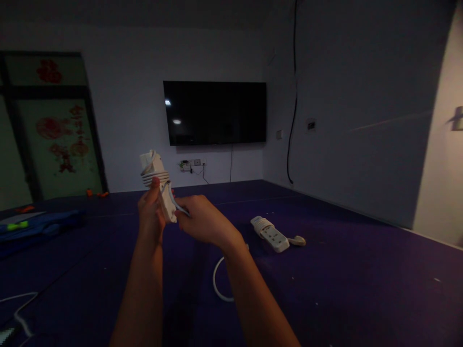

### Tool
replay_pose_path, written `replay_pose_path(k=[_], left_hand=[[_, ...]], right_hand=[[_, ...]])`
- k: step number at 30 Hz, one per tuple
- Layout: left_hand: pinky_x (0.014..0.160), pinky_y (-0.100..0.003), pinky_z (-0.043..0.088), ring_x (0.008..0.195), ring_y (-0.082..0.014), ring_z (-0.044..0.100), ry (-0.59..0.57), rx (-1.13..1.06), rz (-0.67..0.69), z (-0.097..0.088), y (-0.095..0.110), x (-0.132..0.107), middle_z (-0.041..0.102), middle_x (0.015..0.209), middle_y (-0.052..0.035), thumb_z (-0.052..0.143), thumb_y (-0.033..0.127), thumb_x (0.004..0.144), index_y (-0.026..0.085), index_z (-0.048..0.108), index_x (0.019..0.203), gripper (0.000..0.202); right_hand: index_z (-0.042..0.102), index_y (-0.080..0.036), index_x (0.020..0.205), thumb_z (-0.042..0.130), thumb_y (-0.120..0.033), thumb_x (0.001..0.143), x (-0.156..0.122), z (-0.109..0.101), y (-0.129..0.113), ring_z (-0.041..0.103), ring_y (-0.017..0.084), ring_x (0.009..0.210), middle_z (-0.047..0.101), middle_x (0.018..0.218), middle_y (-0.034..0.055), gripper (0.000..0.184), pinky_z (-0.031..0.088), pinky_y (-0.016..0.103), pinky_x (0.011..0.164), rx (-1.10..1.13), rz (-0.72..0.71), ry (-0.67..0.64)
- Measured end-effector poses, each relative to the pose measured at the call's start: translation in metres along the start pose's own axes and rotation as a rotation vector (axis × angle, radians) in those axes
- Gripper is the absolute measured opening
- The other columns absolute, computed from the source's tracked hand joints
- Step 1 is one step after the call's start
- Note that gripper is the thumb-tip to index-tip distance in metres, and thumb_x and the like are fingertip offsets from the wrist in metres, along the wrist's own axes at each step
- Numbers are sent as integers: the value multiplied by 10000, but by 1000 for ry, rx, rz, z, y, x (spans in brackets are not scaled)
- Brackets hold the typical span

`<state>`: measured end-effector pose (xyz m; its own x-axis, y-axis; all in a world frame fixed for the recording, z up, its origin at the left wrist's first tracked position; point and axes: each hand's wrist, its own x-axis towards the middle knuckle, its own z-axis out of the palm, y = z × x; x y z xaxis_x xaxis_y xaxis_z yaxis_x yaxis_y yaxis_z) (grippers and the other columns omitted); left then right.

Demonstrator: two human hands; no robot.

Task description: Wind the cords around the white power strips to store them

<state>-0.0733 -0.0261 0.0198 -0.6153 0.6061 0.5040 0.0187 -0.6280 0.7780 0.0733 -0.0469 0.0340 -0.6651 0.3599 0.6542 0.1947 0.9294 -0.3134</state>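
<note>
My left hand [151, 208] is closed around a white power strip [156, 180], held upright in front of me with its white cord wound in several turns round its upper half. My right hand [203, 220] is closed on the loose stretch of that cord [177, 205] just right of the strip. The cord runs down behind my right forearm and shows again as a loop [217, 284] on the purple floor.
A second white power strip [270, 233] with its plug lies on the purple floor mat [343, 274] to the right. A black TV [215, 113] hangs on the far wall. Blue items [36, 224] lie at left, a thin white cable [20, 308] at lower left.
</note>
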Motion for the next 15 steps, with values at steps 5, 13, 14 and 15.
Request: replay_pose_path(k=[5, 13, 14, 15], left_hand=[[525, -280, 466, 589, -183, 608, 18, -103, -5, 2, 0, 4, 630, 658, -50, 684, 694, 492, 143, 605, 788, 630], [492, -229, 371, 544, -129, 516, 54, 201, 215, 10, 5, -9, 578, 583, -1, 702, 583, 583, 122, 658, 722, 484], [486, -229, 364, 551, -137, 517, 41, 283, 252, 10, 5, -10, 569, 568, -4, 674, 608, 608, 121, 658, 709, 498], [489, -232, 369, 568, -151, 529, 18, 354, 283, 9, 5, -9, 573, 567, -14, 642, 637, 629, 122, 661, 711, 522]], right_hand=[[583, -135, 755, 447, -98, 789, 0, -2, -6, 568, 144, 709, 662, 802, 85, 145, 368, 246, 635, -31, -22, 67], [512, -156, 677, 443, -77, 786, -4, -10, -10, 496, 110, 626, 587, 677, 24, 151, 323, 228, 594, -27, -14, 115], [496, -160, 654, 446, -73, 782, -5, -12, -10, 480, 103, 607, 564, 644, 9, 163, 317, 223, 587, -1, -7, 114], [478, -164, 629, 447, -70, 779, -6, -14, -9, 466, 97, 590, 539, 611, -4, 180, 311, 219, 580, 23, 2, 109]])
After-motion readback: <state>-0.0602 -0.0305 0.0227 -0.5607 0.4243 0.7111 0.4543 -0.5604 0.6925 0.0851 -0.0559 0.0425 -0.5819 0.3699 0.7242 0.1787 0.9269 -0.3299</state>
